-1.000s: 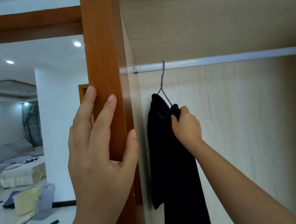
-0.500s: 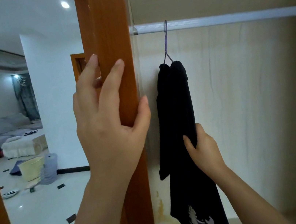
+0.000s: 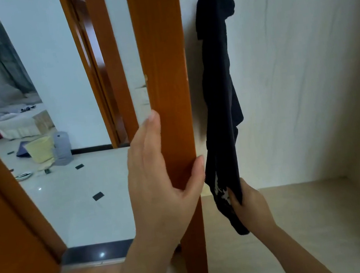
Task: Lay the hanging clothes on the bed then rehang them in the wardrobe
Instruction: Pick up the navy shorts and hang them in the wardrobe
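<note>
The dark garment (image 3: 222, 97) hangs limp inside the wardrobe, straight above the right hand (image 3: 250, 205), which is pinched shut on its bottom hem beside a pale printed patch. It looks light, soft and floppy, so a pull at the hem will only stretch it. The better hold is probably up at the shoulders or the hanger, which is out of view past the top edge, so I cannot say how it is hooked. Left of that hand, the left hand (image 3: 157, 181) is clamped around the orange-brown wardrobe frame post (image 3: 164, 68), fingers flat on its outer face and thumb on the inner edge. The wardrobe compartment (image 3: 325, 208) around the right hand shows nothing else: bare pale floor and walls. Beyond the left hand, through the doorway, a yellow basket (image 3: 40, 149) stands on the tiled floor (image 3: 90, 196), its contents unclear.
</note>
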